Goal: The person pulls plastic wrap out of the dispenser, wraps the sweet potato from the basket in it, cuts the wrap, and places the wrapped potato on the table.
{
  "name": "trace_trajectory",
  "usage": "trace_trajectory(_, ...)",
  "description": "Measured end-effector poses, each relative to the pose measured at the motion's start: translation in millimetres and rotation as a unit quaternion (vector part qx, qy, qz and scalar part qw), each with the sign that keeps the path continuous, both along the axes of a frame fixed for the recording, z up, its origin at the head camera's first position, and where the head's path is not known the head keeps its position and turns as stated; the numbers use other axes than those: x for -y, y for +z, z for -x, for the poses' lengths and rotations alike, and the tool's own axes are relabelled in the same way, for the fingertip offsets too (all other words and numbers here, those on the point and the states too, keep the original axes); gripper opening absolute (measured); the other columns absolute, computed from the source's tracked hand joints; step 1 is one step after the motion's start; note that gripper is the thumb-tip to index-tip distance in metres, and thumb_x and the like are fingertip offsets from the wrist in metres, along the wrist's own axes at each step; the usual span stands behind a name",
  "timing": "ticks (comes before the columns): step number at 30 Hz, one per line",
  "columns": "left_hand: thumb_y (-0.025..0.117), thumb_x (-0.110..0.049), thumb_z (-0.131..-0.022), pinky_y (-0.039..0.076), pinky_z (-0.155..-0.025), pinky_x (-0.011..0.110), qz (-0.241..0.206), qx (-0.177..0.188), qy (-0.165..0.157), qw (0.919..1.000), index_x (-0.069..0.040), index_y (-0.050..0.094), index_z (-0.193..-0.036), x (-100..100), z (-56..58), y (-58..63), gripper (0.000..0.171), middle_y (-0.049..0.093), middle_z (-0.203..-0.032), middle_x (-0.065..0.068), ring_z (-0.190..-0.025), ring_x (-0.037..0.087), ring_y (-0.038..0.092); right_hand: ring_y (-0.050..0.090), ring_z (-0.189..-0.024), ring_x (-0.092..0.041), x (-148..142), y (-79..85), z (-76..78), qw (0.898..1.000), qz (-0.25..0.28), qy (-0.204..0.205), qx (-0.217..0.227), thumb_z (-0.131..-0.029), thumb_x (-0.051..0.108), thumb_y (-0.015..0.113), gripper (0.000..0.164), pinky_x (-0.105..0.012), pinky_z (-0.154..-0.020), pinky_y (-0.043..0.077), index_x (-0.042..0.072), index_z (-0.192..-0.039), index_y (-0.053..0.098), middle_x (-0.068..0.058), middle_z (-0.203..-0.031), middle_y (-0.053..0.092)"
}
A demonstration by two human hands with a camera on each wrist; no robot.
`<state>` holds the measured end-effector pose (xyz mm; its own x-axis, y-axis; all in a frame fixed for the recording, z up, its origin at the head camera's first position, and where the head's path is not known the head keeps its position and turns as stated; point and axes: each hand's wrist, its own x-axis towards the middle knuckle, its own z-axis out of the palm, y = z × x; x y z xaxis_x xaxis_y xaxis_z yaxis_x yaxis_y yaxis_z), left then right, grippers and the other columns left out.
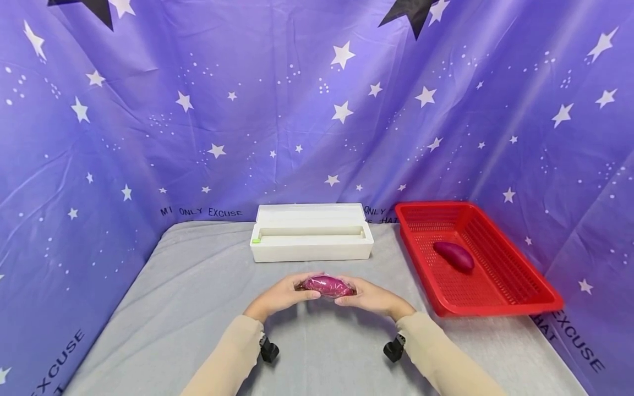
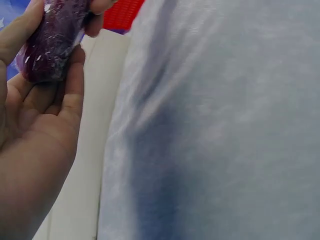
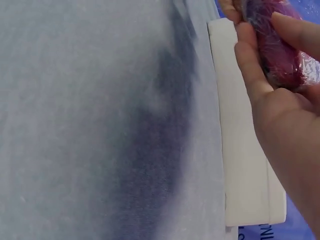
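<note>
In the head view, a purple sweet potato (image 1: 328, 286) wrapped in shiny clear cling film is held above the table, lying sideways. My left hand (image 1: 284, 296) grips its left end, thumb in front and fingers behind and beneath. At the other end my right hand (image 1: 370, 297) holds it in the same way. Both wrist views show the film creased and glossy around the wrapped sweet potato (image 2: 52, 42), with fingers curled about it. Just beyond the hands stands a white cling film box (image 1: 312, 252), its lid raised and a green piece at its left end.
To the right, a red plastic basket (image 1: 495, 309) contains an unwrapped purple sweet potato (image 1: 454, 257). A grey cloth (image 1: 188, 308) covers the table. Purple star-printed curtains (image 1: 277, 110) hang behind and at both sides.
</note>
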<state>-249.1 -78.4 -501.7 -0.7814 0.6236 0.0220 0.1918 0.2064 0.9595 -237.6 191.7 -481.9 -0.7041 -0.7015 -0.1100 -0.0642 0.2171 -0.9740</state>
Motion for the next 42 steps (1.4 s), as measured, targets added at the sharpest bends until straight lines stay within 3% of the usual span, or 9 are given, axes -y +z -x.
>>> trace_trajectory(5, 0.070, -0.034, -0.095, 0.042, -0.105, 0.045, -0.002, -0.002, 0.006, 1.0000, -0.011, 0.046, -0.151, -1.4, -0.9, -2.8, 0.065, 0.059, -0.138, 0.004, -0.118, 0.018, 0.059, 0.065, -0.112, -0.027, -3.3, -5.5, 6.8, 0.996, 0.048, 0.046, 0.059, -0.100, 0.007, 0.060, 0.046, -0.039, -0.102, 0.048, -0.009, -0.140, 0.046, -0.034, -0.127, 0.057)
trace_trajectory(11, 0.070, -0.034, -0.096, 0.044, -0.100, 0.047, -0.015, -0.020, 0.027, 0.9993, -0.034, 0.029, -0.158, -2.2, -3.3, -0.2, 0.075, 0.064, -0.130, 0.006, -0.110, 0.020, 0.063, 0.068, -0.105, -0.022, -3.7, -13.1, 13.4, 0.988, 0.089, 0.088, 0.088, -0.103, 0.003, 0.051, 0.041, -0.050, -0.102, 0.046, -0.020, -0.135, 0.041, -0.041, -0.124, 0.053)
trace_trajectory(13, 0.067, -0.030, -0.098, 0.045, -0.100, 0.047, -0.026, -0.030, 0.023, 0.9989, -0.033, 0.031, -0.158, -2.7, -3.3, 0.6, 0.070, 0.062, -0.134, 0.008, -0.113, 0.021, 0.062, 0.067, -0.106, -0.022, -2.7, -13.7, 13.7, 0.988, 0.089, 0.088, 0.086, -0.103, 0.004, 0.050, 0.044, -0.051, -0.102, 0.046, -0.023, -0.136, 0.038, -0.041, -0.124, 0.054)
trace_trajectory(18, 0.063, -0.025, -0.101, 0.045, -0.103, 0.041, -0.024, -0.049, 0.020, 0.9983, -0.014, 0.044, -0.152, -2.5, -2.3, 3.6, 0.056, 0.053, -0.145, 0.008, -0.124, 0.022, 0.055, 0.064, -0.114, -0.034, 2.5, -12.1, 12.3, 0.993, 0.085, 0.061, 0.061, -0.103, 0.009, 0.050, 0.046, -0.047, -0.103, 0.046, -0.020, -0.138, 0.038, -0.041, -0.128, 0.053)
trace_trajectory(25, 0.065, -0.031, -0.100, 0.046, -0.102, 0.041, -0.027, -0.022, 0.036, 0.9988, -0.012, 0.048, -0.149, 0.4, 0.1, 5.8, 0.056, 0.060, -0.136, 0.007, -0.121, 0.022, 0.057, 0.048, -0.126, -0.052, 13.6, -8.1, 8.7, 0.993, 0.105, 0.019, 0.049, -0.110, 0.029, 0.039, 0.056, -0.049, -0.107, 0.041, -0.015, -0.145, 0.035, -0.041, -0.138, 0.044)
trace_trajectory(30, 0.064, -0.032, -0.100, 0.046, -0.103, 0.041, -0.032, -0.016, 0.039, 0.9986, -0.011, 0.049, -0.148, 1.0, -0.4, 4.9, 0.056, 0.061, -0.135, 0.006, -0.121, 0.021, 0.059, 0.066, -0.109, -0.035, 17.2, -6.4, 9.5, 0.989, 0.113, -0.018, 0.092, -0.109, 0.049, 0.017, 0.075, -0.042, -0.098, 0.051, -0.013, -0.140, 0.044, -0.043, -0.129, 0.051)
trace_trajectory(33, 0.065, -0.034, -0.099, 0.045, -0.103, 0.041, -0.033, -0.009, 0.045, 0.9984, -0.011, 0.050, -0.148, 0.5, -0.8, 3.9, 0.056, 0.062, -0.135, 0.005, -0.121, 0.021, 0.059, 0.070, -0.094, -0.022, 20.0, -7.4, 10.8, 0.987, 0.120, -0.030, 0.106, -0.111, 0.041, 0.017, 0.067, -0.034, -0.088, 0.055, -0.013, -0.133, 0.051, -0.036, -0.117, 0.061)
trace_trajectory(38, 0.064, -0.031, -0.100, 0.046, -0.103, 0.040, -0.044, -0.003, 0.045, 0.9980, -0.010, 0.050, -0.147, -0.7, -1.2, 3.6, 0.054, 0.062, -0.134, 0.006, -0.120, 0.021, 0.059, 0.069, -0.081, -0.016, 25.6, -9.1, 11.2, 0.976, 0.151, -0.052, 0.149, -0.109, 0.026, 0.021, 0.053, -0.028, -0.079, 0.056, -0.010, -0.125, 0.056, -0.012, -0.095, 0.072)
trace_trajectory(42, 0.064, -0.029, -0.100, 0.045, -0.103, 0.042, -0.050, -0.002, 0.046, 0.9977, -0.010, 0.050, -0.147, 1.2, -0.2, 3.7, 0.052, 0.063, -0.132, 0.005, -0.118, 0.021, 0.060, 0.070, -0.079, -0.014, 27.7, -10.5, 10.5, 0.963, 0.185, -0.061, 0.188, -0.109, 0.024, 0.022, 0.052, -0.025, -0.076, 0.056, -0.014, -0.125, 0.054, -0.009, -0.091, 0.073)
